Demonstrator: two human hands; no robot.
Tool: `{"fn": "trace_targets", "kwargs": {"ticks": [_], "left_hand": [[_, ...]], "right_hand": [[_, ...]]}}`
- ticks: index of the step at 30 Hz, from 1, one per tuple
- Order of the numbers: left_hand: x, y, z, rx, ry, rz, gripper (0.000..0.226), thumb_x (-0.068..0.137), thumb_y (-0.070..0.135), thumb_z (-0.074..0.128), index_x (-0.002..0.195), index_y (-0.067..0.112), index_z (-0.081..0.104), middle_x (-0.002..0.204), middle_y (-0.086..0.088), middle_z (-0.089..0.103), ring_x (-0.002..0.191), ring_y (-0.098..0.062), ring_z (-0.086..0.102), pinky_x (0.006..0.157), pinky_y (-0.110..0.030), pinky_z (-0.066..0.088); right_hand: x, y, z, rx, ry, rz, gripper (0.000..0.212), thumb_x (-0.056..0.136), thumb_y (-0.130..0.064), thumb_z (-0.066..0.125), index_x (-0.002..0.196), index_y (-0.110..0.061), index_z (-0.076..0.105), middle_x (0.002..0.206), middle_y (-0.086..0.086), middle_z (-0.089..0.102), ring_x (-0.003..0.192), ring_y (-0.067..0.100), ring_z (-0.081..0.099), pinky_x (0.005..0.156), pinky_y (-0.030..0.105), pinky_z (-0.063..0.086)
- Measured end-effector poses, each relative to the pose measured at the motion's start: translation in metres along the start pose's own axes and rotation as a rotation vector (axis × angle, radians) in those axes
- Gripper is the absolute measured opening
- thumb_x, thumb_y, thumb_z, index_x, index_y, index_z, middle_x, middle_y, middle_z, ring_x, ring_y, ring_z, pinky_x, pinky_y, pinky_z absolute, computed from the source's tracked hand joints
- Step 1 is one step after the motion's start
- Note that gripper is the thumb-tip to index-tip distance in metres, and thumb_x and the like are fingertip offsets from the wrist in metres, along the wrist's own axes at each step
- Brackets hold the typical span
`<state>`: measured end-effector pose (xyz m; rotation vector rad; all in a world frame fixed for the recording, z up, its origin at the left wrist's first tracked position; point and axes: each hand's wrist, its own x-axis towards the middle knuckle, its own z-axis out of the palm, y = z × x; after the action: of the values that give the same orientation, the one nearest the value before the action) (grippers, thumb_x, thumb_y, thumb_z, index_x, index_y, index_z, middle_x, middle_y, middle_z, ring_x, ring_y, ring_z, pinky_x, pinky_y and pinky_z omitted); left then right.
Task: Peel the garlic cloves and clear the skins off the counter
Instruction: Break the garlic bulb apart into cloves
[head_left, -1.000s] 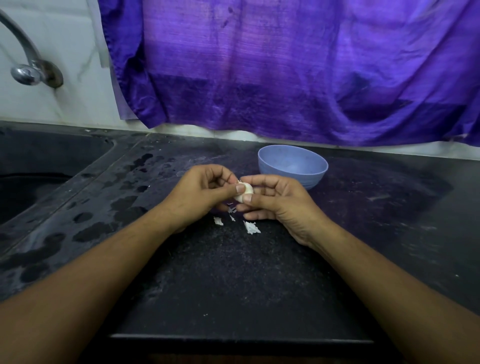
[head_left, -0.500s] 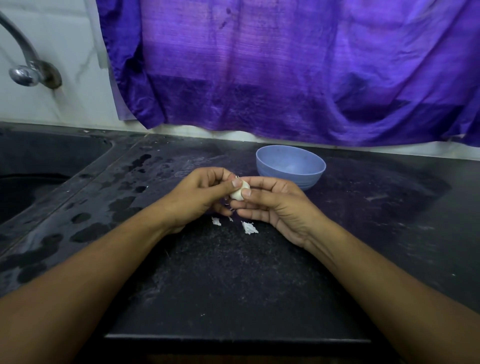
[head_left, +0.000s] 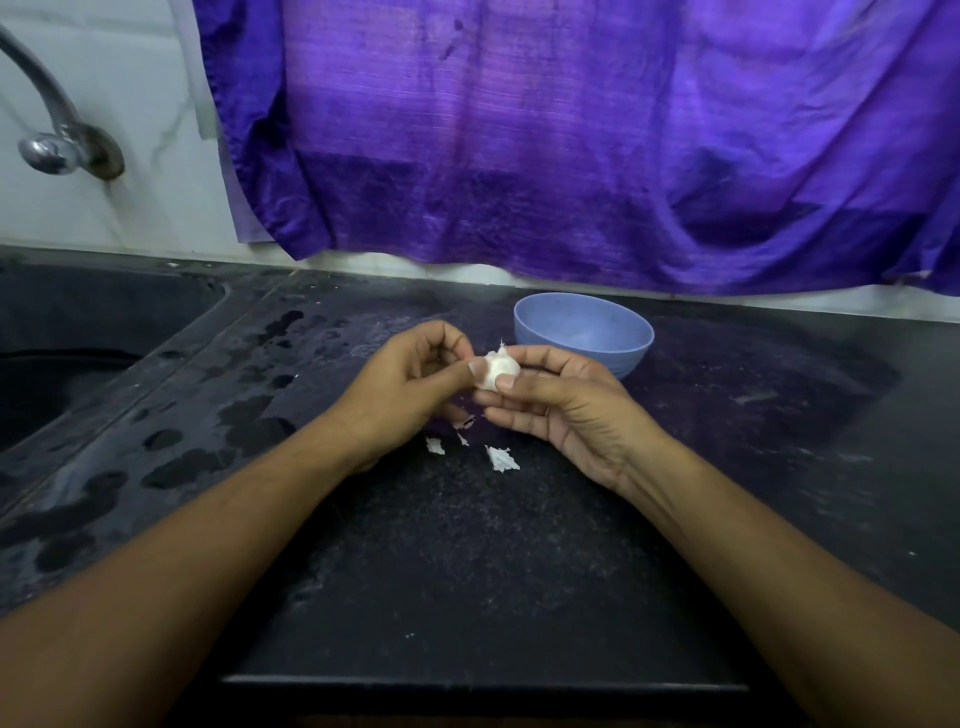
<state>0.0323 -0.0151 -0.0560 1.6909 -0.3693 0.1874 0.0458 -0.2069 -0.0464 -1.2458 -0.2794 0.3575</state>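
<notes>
Garlic clove (head_left: 496, 369) pinched between left hand (head_left: 400, 392) and right hand (head_left: 561, 410).

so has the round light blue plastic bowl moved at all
No. The bowl keeps the same spot on the black counter, just in front of the hanging purple cloth.

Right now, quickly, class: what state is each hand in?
The left hand pinches the garlic clove, fingers curled.
The right hand holds the same clove between thumb and fingers.
</notes>
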Motion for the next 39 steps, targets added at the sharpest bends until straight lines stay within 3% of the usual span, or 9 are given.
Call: {"fn": "trace_targets", "kwargs": {"ticks": [4, 8, 12, 16, 19, 23, 26, 31, 39], "left_hand": [[0.0003, -0.0006, -0.0018, 0.011, 0.025, -0.02, 0.007, 0.101, 0.006, 0.061, 0.104, 0.011, 0.065, 0.091, -0.008, 0.065, 0.072, -0.012, 0.066, 0.065, -0.027, 0.061], [0.0, -0.0001, -0.0025, 0.012, 0.02, -0.017, 0.006, 0.099, 0.009, 0.065, 0.102, 0.011, 0.07, 0.094, -0.009, 0.068, 0.077, -0.015, 0.065, 0.068, -0.029, 0.061], [-0.0004, 0.0022, -0.0012, -0.009, 0.019, -0.015, 0.023, 0.086, 0.018, 0.078, 0.102, 0.004, 0.069, 0.087, -0.005, 0.07, 0.072, -0.013, 0.069, 0.066, -0.029, 0.061], [0.0013, 0.0023, -0.0026, 0.0, 0.015, 0.001, 0.011, 0.087, 0.006, 0.077, 0.093, 0.009, 0.068, 0.075, 0.0, 0.068, 0.062, -0.009, 0.067, 0.058, -0.021, 0.058], [0.0022, 0.0007, -0.0052, 0.009, 0.028, 0.017, 0.007, 0.092, 0.005, 0.072, 0.094, 0.011, 0.07, 0.078, -0.001, 0.069, 0.066, -0.013, 0.066, 0.063, -0.026, 0.06], [0.0022, 0.0006, -0.006, 0.011, 0.035, 0.027, 0.004, 0.094, 0.013, 0.072, 0.098, 0.011, 0.072, 0.089, -0.009, 0.072, 0.076, -0.017, 0.068, 0.069, -0.033, 0.061], [0.0012, 0.0012, -0.0043, 0.011, 0.034, 0.021, 0.026, 0.078, 0.027, 0.08, 0.096, 0.01, 0.071, 0.088, -0.008, 0.072, 0.075, -0.022, 0.067, 0.067, -0.032, 0.059], [0.0017, -0.0008, -0.006, 0.015, 0.037, 0.024, 0.029, 0.074, 0.027, 0.082, 0.092, 0.006, 0.074, 0.086, -0.012, 0.076, 0.077, -0.029, 0.067, 0.07, -0.038, 0.057], [0.0014, 0.0, -0.0061, 0.0, 0.063, -0.028, 0.004, 0.09, 0.01, 0.075, 0.09, 0.007, 0.073, 0.084, -0.009, 0.075, 0.071, -0.019, 0.067, 0.065, -0.028, 0.059]], "right_hand": [[0.0001, 0.0005, 0.0004, -0.028, -0.012, 0.001, 0.03, 0.086, 0.006, 0.07, 0.114, -0.004, 0.063, 0.102, 0.017, 0.077, 0.084, 0.026, 0.077, 0.076, 0.034, 0.065], [0.0018, 0.0021, 0.0011, -0.074, 0.018, -0.012, 0.035, 0.086, -0.001, 0.074, 0.118, -0.003, 0.06, 0.096, 0.016, 0.076, 0.072, 0.02, 0.073, 0.063, 0.028, 0.062], [0.0017, 0.0025, -0.0009, -0.072, -0.008, -0.018, 0.032, 0.089, 0.0, 0.071, 0.12, -0.001, 0.062, 0.097, 0.017, 0.077, 0.078, 0.023, 0.075, 0.068, 0.03, 0.063], [0.0032, 0.0026, -0.0009, -0.024, -0.073, 0.01, 0.037, 0.09, 0.002, 0.067, 0.126, 0.0, 0.063, 0.109, 0.021, 0.075, 0.093, 0.031, 0.076, 0.078, 0.035, 0.064], [0.0033, 0.001, -0.0025, -0.013, -0.109, 0.014, 0.041, 0.092, 0.008, 0.061, 0.132, 0.001, 0.059, 0.121, 0.024, 0.071, 0.107, 0.037, 0.073, 0.084, 0.037, 0.063], [0.0008, -0.0005, -0.0045, -0.094, -0.076, -0.035, 0.038, 0.091, 0.005, 0.068, 0.128, 0.002, 0.061, 0.115, 0.019, 0.075, 0.103, 0.032, 0.075, 0.083, 0.035, 0.064], [-0.0003, 0.0007, -0.0036, -0.136, -0.043, -0.062, 0.039, 0.086, 0.005, 0.072, 0.124, 0.005, 0.06, 0.105, 0.018, 0.076, 0.096, 0.031, 0.076, 0.081, 0.034, 0.064], [-0.0004, 0.0032, -0.0003, -0.223, 0.005, -0.103, 0.03, 0.083, 0.007, 0.076, 0.108, 0.001, 0.061, 0.095, 0.018, 0.076, 0.084, 0.029, 0.076, 0.073, 0.034, 0.065], [0.0007, 0.0053, -0.0009, -0.202, -0.061, -0.073, 0.04, 0.084, 0.012, 0.071, 0.122, 0.001, 0.065, 0.107, 0.018, 0.076, 0.095, 0.031, 0.076, 0.081, 0.036, 0.064]]}}
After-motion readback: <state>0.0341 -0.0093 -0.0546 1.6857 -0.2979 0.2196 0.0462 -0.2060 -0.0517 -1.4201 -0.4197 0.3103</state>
